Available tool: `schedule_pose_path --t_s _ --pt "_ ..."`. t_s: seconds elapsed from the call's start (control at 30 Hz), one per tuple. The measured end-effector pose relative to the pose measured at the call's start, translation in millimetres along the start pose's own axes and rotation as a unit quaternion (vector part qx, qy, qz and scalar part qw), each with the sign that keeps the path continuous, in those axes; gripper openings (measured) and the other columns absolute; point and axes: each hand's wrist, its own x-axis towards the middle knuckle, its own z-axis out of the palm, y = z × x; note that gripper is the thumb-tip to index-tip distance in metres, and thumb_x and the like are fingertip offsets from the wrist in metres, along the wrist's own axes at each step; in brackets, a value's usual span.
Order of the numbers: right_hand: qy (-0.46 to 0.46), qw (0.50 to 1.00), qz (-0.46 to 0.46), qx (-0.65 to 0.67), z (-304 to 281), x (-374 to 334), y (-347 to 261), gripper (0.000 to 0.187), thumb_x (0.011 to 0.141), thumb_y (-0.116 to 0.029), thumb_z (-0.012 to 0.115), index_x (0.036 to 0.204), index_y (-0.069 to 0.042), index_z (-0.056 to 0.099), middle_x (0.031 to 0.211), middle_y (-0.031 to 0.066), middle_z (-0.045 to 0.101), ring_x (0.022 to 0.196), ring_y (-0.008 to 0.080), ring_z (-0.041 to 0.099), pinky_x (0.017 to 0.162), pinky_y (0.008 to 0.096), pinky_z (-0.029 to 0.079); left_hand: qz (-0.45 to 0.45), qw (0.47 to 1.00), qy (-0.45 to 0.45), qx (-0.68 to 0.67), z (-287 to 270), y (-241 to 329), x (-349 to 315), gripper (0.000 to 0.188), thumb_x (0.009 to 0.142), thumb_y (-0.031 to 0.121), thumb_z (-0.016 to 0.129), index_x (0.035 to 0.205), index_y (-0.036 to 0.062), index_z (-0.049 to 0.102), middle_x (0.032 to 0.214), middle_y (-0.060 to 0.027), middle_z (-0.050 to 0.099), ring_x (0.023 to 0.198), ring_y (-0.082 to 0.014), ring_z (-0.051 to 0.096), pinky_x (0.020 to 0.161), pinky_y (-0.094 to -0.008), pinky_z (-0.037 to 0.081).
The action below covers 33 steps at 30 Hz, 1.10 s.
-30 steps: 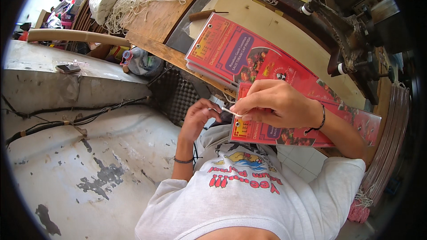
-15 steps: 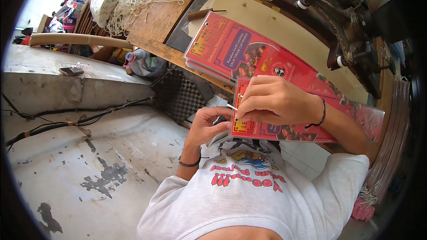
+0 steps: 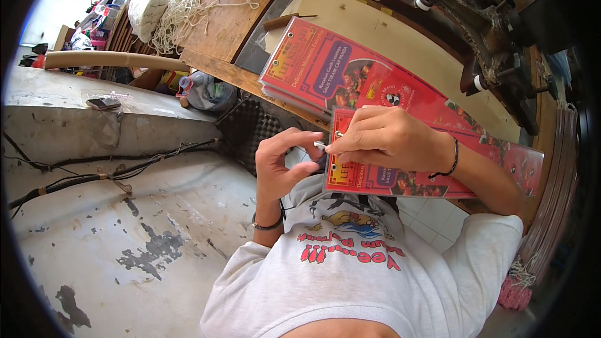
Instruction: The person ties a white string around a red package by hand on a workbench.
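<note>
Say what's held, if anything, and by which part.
Right hand pinches white cord near its visible end, at the edge of the red card; left hand seems empty.

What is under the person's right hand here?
Under the right hand lies a red printed card, its left end, lower edge and right end showing. A bit of white cord shows at the fingertips. Print beneath the hand is covered and cannot be seen.

Free room over whitish surface (image 3: 194, 194), left; obstacles ahead: red card stack (image 3: 322, 66), dark frame (image 3: 491, 37).
</note>
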Motion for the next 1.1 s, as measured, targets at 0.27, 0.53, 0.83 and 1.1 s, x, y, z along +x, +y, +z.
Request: schedule_pose_path --t_s 0.27,0.53,0.83,1.1 --pt "0.032 0.999 0.012 0.008 -3 7 -5 0.017 0.088 -0.012 0.07 0.104 -0.007 0.07 0.093 0.0056 0.069 0.085 0.024 0.064 0.077 0.0355 0.055 0.021 0.996 0.038 0.072 14 -3 6 0.017 0.077 -0.001 0.078 0.093 -0.0016 0.072 0.087 -0.0134 0.073 0.074 -0.0196 0.071 0.065 -0.0269 0.054" --pt "0.068 0.995 0.002 -0.075 2 2 -5 0.015 0.084 -0.01 0.073 0.097 -0.006 0.067 0.087 0.006 0.066 0.081 0.0242 0.064 0.072 0.0352 0.055 0.045 0.992 0.056 0.101 18 1 7 0.016 0.078 -0.001 0.078 0.091 -0.0006 0.071 0.085 -0.0116 0.073 0.07 -0.017 0.067 0.062 -0.0254 0.05" --pt "0.075 0.991 0.0 -0.107 3 2 -7 0.017 0.083 -0.007 0.072 0.099 -0.006 0.065 0.084 0.0069 0.059 0.079 0.0255 0.062 0.068 0.0362 0.054 0.042 0.99 0.069 0.112 19 3 6 0.014 0.079 -0.001 0.076 0.091 0.0002 0.071 0.082 -0.0088 0.073 0.066 -0.0149 0.063 0.061 -0.0251 0.047" --pt "0.025 0.987 -0.029 -0.155 -1 5 -12 0.017 0.083 -0.013 0.07 0.096 -0.007 0.062 0.081 0.0048 0.054 0.075 0.0217 0.058 0.066 0.0341 0.052 0.017 0.99 0.061 0.122 14 2 -1 0.008 0.082 0.001 0.072 0.09 0.0004 0.07 0.075 -0.0074 0.07 0.063 -0.0146 0.061 0.06 -0.0258 0.046"
